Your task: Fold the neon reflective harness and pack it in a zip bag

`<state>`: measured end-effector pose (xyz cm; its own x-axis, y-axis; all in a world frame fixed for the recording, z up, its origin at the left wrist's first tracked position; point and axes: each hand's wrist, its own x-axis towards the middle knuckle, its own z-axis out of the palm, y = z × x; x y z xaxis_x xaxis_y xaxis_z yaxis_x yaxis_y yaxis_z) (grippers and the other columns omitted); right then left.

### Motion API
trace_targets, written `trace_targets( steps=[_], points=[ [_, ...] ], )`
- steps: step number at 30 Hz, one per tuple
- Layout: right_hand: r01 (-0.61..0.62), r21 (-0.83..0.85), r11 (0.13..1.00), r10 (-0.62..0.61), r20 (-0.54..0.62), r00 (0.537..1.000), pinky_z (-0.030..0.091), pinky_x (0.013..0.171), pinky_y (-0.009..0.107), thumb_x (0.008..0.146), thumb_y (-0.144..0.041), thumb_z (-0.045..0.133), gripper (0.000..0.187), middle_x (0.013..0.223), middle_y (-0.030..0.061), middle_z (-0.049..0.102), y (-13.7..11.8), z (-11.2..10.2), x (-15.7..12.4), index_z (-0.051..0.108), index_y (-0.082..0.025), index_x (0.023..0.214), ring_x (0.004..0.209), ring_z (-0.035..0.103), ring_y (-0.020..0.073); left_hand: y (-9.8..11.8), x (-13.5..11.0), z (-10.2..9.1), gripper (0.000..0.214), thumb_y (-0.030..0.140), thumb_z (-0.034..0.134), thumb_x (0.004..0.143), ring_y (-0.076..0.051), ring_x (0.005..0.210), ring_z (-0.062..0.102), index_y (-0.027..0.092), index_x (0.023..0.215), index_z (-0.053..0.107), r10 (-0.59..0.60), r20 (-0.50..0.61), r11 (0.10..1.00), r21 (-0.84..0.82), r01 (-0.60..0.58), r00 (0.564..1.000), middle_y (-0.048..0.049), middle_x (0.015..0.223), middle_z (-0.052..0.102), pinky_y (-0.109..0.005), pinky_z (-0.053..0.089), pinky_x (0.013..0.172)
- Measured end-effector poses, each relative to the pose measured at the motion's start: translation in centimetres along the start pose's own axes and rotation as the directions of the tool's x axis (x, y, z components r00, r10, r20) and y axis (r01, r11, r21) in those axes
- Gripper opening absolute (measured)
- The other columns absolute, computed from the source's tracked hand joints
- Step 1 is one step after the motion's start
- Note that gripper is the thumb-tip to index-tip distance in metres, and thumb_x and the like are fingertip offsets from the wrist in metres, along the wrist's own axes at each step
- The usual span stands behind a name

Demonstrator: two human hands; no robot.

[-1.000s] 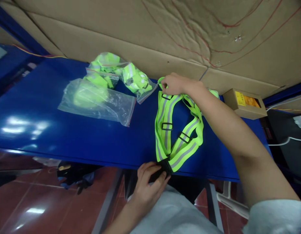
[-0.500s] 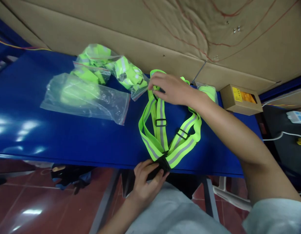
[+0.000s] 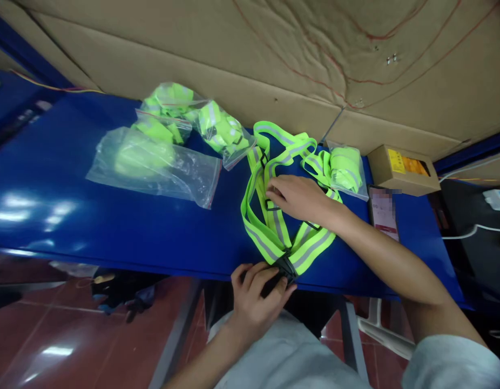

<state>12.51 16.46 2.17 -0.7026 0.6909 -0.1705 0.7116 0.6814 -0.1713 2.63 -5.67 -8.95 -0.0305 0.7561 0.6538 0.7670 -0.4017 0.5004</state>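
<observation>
Reflective harness, yellow-green with a grey stripe, lies in loops on the blue table, starting at the left fingers and spreading under and beyond the right ones. Nearest, at the table's edge, the left hand has its fingers bent and closed on the black buckle, where the straps meet. Farther out from those fingers, the right hand reaches over the loops, its fingers curled down by a black slider on an inner strap; whether they pinch the webbing I cannot tell. A second slider shows partly, just below that hand.

Well left of the right fingers lies a large clear bag with something yellow-green inside. Right of them, past the wrist, are a flat device with a pinkish screen, a bagged green roll beside the straps, and a cardboard box. Beyond the fingers to the left sit more bagged straps. Farthest, behind everything, stands a brown cardboard panel.
</observation>
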Motion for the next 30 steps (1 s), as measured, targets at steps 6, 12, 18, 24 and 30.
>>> trace_targets(
  steps=[6, 12, 18, 24, 30],
  points=[
    [0.051, 0.045, 0.998, -0.049, -0.048, 0.998, 0.045, 0.089, 0.039, 0.113, -0.029, 0.041, 0.034, 0.116, 0.0131, 0.075, -0.3, 0.6, -2.0, 0.072, -0.015, 0.121, 0.11, 0.067, 0.028, 0.9, 2.4, 0.9, 0.012, 0.023, 0.081, 0.093, -0.026, 0.096, 0.071, 0.021, 0.098, 0.07, -0.109, 0.004, 0.989, 0.097, 0.108, 0.994, -0.0064, 0.099, 0.074, -0.043, 0.043, 0.09],
    [0.086, 0.165, 0.983, -0.05, -0.208, 0.977, 0.048, 0.092, 0.037, 0.109, -0.021, 0.04, 0.035, 0.123, 0.0105, 0.075, 2.4, 0.7, 1.2, 0.073, -0.019, 0.119, 0.113, 0.068, 0.0264, 0.7, 2.1, 0.3, 0.017, 0.034, 0.075, 0.098, -0.027, 0.102, 0.071, 0.019, 0.104, 0.07, -0.066, 0.107, 0.99, 0.127, 0.052, 0.992, -0.0098, 0.105, 0.072, -0.044, 0.045, 0.093],
    [0.074, 0.138, 0.988, -0.013, -0.397, 0.918, 0.045, 0.109, 0.042, 0.096, -0.007, 0.047, 0.039, 0.134, 0.0113, 0.071, 7.3, -0.5, 8.4, 0.075, -0.02, 0.12, 0.128, 0.062, 0.0283, 0.8, 2.9, -2.6, 0.014, 0.031, 0.073, 0.1, -0.024, 0.1, 0.069, 0.018, 0.101, 0.069, 0.023, 0.136, 0.99, 0.132, -0.041, 0.99, -0.0108, 0.105, 0.069, -0.041, 0.048, 0.094],
    [0.27, 0.168, 0.948, -0.204, -0.33, 0.922, 0.046, 0.112, 0.045, 0.09, -0.014, 0.061, 0.031, 0.135, 0.0107, 0.071, 9.1, 1.0, 11.9, 0.078, -0.023, 0.115, 0.129, 0.063, 0.0272, -2.8, 10.0, -3.7, 0.004, 0.018, 0.071, 0.099, -0.018, 0.091, 0.067, 0.019, 0.099, 0.066, -0.012, -0.03, 0.999, 0.051, 0.014, 0.999, -0.0055, 0.096, 0.07, -0.03, 0.05, 0.083],
    [0.375, 0.223, 0.9, -0.255, -0.431, 0.866, 0.051, 0.104, 0.042, 0.092, -0.022, 0.065, 0.014, 0.126, 0.0118, 0.074, 8.5, 0.6, 11.8, 0.077, -0.021, 0.1, 0.117, 0.068, 0.0261, -11.0, 23.0, 1.4, 0.024, 0.036, 0.059, 0.106, -0.018, 0.087, 0.066, 0.018, 0.096, 0.07, -0.408, 0.193, 0.873, -0.205, 0.443, 0.893, -0.0044, 0.094, 0.074, -0.027, 0.047, 0.08]
  ],
)
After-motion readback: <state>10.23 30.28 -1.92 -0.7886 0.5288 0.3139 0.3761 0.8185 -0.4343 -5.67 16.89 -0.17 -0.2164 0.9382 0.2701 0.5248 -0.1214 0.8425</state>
